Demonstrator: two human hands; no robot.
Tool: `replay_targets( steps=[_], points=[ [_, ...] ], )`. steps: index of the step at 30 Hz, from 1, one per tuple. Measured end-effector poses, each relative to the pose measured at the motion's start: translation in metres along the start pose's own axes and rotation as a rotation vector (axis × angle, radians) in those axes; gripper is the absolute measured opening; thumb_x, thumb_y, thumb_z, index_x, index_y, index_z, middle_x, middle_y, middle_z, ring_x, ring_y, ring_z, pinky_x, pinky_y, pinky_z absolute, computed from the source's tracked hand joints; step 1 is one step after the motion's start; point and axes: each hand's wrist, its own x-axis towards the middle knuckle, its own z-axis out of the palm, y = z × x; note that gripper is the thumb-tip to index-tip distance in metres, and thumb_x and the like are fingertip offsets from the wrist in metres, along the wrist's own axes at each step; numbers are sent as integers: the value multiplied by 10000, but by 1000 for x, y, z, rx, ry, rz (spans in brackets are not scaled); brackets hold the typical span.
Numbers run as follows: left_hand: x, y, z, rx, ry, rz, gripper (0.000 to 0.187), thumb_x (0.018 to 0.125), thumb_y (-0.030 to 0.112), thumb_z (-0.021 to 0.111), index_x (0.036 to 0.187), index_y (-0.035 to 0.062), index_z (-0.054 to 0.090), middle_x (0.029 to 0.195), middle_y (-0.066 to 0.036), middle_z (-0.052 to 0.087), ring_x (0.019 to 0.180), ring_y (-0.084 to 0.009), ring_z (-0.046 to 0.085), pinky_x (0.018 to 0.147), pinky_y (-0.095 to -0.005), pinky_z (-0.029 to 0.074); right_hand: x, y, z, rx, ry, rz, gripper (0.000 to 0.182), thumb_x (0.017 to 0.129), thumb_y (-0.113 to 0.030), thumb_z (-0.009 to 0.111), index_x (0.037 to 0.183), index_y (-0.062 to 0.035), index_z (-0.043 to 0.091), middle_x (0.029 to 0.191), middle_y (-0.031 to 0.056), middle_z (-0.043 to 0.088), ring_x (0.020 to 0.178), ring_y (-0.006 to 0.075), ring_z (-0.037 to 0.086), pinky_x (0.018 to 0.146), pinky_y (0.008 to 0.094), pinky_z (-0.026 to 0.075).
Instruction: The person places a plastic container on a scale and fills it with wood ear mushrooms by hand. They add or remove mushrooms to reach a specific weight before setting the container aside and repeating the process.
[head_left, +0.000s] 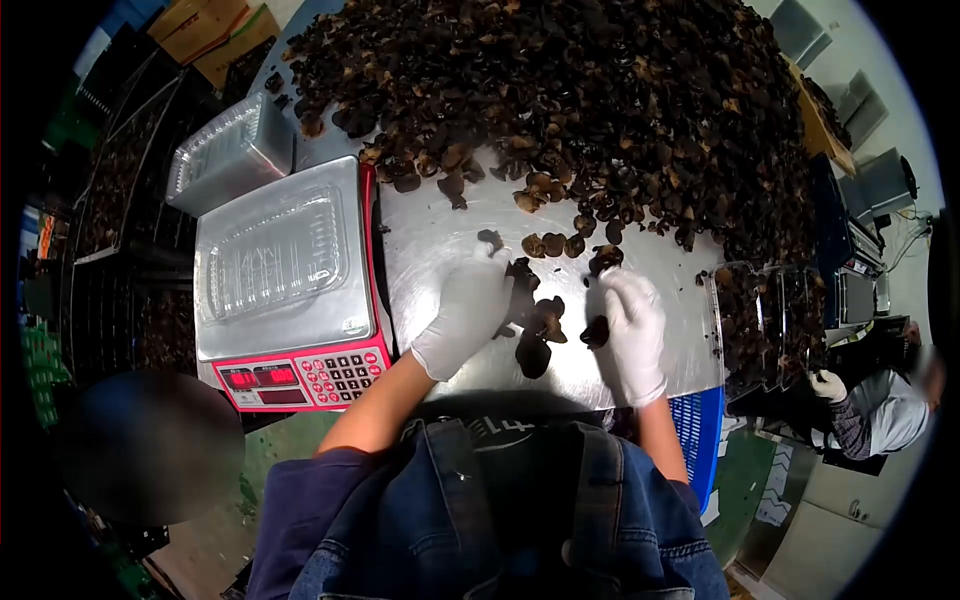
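Dark brown, ear-shaped fungus pieces (560,80) are heaped over the far part of a shiny metal table (430,225). My left hand (468,300), in a white glove, has its fingers closed on a small dark piece (490,238) at its fingertips. More dark pieces (533,352) lie between my two hands. My right hand (635,325), also gloved, is closed at the fingertips around a dark piece (604,260); another piece (596,331) is beside its palm. A clear plastic tray (275,255) rests on the red and silver scale (290,330) to the left.
Stacked clear trays (235,150) stand behind the scale. At the right edge are clear containers (770,320) of dark pieces and a blue basket (697,435). A co-worker (880,410) is at far right. Black racks (120,200) stand at left.
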Motion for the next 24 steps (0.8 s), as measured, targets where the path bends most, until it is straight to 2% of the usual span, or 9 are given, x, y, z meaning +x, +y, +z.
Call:
replay_targets(
  steps=[2, 5, 7, 11, 12, 18, 20, 21, 24],
  points=[
    [0, 8, -6, -56, -252, -118, 316, 872, 125, 604, 1171, 25, 611, 1109, -152, 617, 1033, -359, 596, 865, -445, 505, 23, 4, 0, -134, 16, 146, 343, 789, -32, 730, 1126, -43, 668, 1118, 137, 643, 1037, 299, 623, 915, 349, 493],
    [6, 6, -7, 13, -183, -70, 277, 874, 131, 582, 1127, 33, 638, 1069, -156, 629, 984, -357, 615, 836, -450, 516, 37, 30, 13, -310, 7, 50, 441, 766, -85, 772, 1188, -63, 648, 1148, 144, 617, 1035, 303, 619, 916, 331, 494],
    [15, 4, -1, 64, -93, -29, 264, 869, 126, 579, 1108, 37, 648, 1058, -155, 631, 993, -351, 615, 837, -445, 516, 42, 32, 18, -215, -57, 131, 379, 749, -102, 788, 1110, -76, 676, 1020, 114, 628, 928, 277, 625, 837, 330, 506],
    [46, 15, 20, 26, -4, 345, 312, 819, 103, 625, 1123, 45, 663, 1071, -168, 631, 1043, -322, 604, 858, -399, 527, 34, 48, 20, -45, -51, 307, 251, 790, -115, 719, 1023, -31, 672, 941, 109, 614, 815, 235, 614, 761, 325, 500],
    [66, 37, 28, 113, -268, 159, 328, 810, 105, 636, 1131, 40, 662, 1056, -201, 621, 1052, -327, 597, 866, -387, 524, 30, 48, 18, 56, -12, 318, 242, 797, -95, 707, 1027, -28, 670, 929, 101, 608, 779, 212, 602, 739, 307, 496],
    [89, 38, 65, 75, -254, 244, 190, 812, 108, 633, 987, 40, 666, 998, -164, 623, 1005, -329, 610, 861, -392, 523, 14, 29, 6, 269, 40, 423, 206, 838, 12, 648, 1042, -13, 651, 924, 17, 619, 815, 97, 579, 782, 238, 477],
    [82, 38, 47, 38, -286, 171, 144, 808, 96, 615, 932, 35, 657, 996, -152, 626, 989, -320, 613, 854, -404, 523, 23, 16, 1, 720, 42, 554, 223, 873, 26, 613, 1093, -8, 632, 896, 5, 610, 803, 80, 575, 771, 218, 470],
    [77, 37, 38, 58, -285, 131, 142, 804, 87, 600, 925, 25, 638, 974, -174, 615, 960, -336, 613, 832, -415, 520, 26, 41, 10, 608, 25, 473, 232, 904, 53, 567, 1127, -7, 594, 903, -20, 588, 760, 44, 538, 713, 204, 455],
    [43, 13, -4, -118, -42, 235, 134, 798, 63, 590, 922, 21, 619, 997, -186, 605, 917, -360, 616, 804, -431, 519, 54, 51, 24, 542, -45, 413, 302, 906, 49, 567, 1199, -21, 593, 984, 26, 652, 862, 76, 603, 769, 219, 485]
  ],
)
